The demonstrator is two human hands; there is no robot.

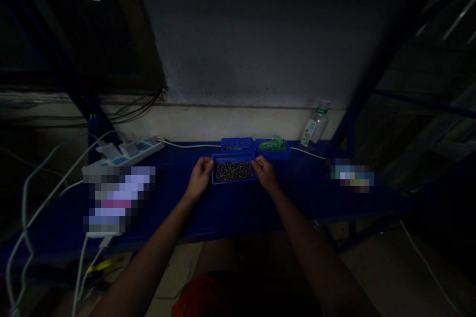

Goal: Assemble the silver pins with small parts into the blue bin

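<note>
A small blue tray (pixel 213 174) full of several small dark metal parts sits on the blue table (pixel 297 198) in front of me. My left hand (pixel 201 176) grips its left side, fingers curled over the rim. On the tray's right side rests my right hand (pixel 264 171), its fingers bent over that rim. Both hands hold the tray between them.
Behind it stand a second blue tray (pixel 237 143) with dark parts and a third blue tray (pixel 274 153) with green pieces. A plastic bottle (pixel 314 127) stands at the back right. A white power strip (pixel 128 152) with cables lies at the back left.
</note>
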